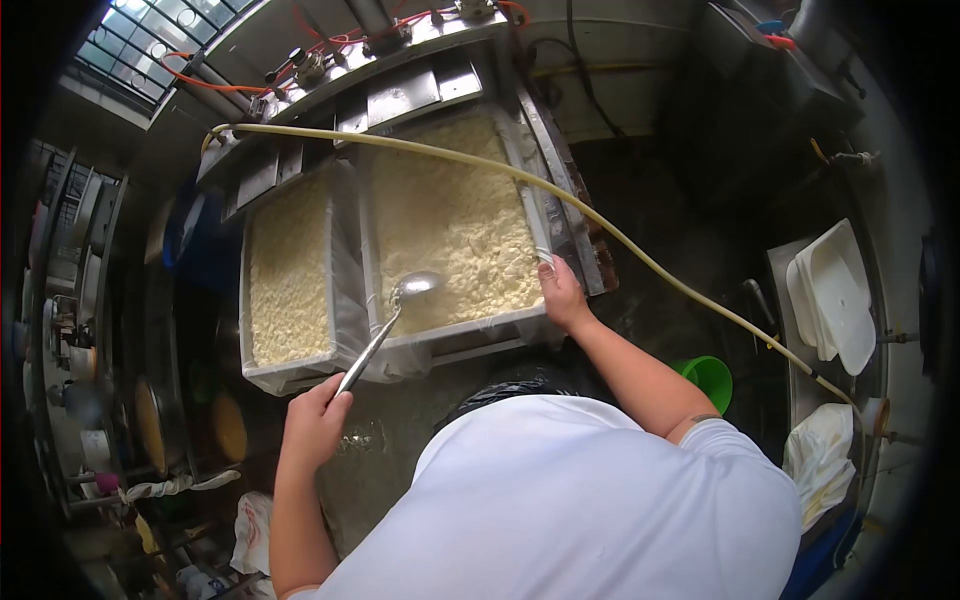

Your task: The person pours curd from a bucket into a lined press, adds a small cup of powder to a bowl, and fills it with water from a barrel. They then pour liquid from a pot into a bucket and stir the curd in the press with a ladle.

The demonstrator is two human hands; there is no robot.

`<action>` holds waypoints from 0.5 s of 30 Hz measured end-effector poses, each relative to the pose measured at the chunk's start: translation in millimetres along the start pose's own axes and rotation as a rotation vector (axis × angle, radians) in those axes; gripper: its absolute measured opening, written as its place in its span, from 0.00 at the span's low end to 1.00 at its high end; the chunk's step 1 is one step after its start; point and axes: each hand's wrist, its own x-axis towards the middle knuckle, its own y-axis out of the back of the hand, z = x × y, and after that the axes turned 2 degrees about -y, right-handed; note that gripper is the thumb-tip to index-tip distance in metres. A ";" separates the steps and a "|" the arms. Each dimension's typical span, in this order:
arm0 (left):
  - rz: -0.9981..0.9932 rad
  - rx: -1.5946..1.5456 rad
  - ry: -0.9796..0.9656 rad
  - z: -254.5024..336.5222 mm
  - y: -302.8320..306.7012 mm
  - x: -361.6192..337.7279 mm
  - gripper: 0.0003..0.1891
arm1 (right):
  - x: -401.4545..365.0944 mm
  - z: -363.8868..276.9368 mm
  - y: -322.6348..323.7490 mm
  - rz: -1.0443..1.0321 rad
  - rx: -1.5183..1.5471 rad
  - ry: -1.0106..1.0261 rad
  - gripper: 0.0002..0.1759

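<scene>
My left hand (318, 416) is closed round the long handle of a metal ladle (418, 286). The ladle's bowl lies over the front left of the pale, lumpy curds (480, 262), inside the larger cloth-lined box. At that box's front right corner, my right hand (565, 298) grips the rim, where the white lining cloth (544, 257) folds over. A narrower box of similar curds (290, 280) stands to the left, with cloth (350, 290) hanging between the two. The right fingertips are partly hidden.
A yellowish hose (625, 240) crosses above the larger box and runs down to the right. Metal press equipment (385, 60) stands behind the boxes. To the right are a green bucket (710, 382) and white plastic trays (832, 290). Shelving lines the left side.
</scene>
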 end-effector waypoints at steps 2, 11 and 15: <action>0.006 -0.091 0.100 10.4 15.8 -12.1 0.19 | -0.5 -3.8 2.2 0.000 0.021 0.004 0.32; -0.066 -0.159 0.024 -1.3 -13.7 -1.0 0.18 | 1.0 3.3 -0.5 0.022 -0.030 -0.031 0.33; 0.016 -0.131 -0.090 3.0 -41.4 48.9 0.18 | -2.1 -2.7 1.3 0.046 -0.082 -0.032 0.35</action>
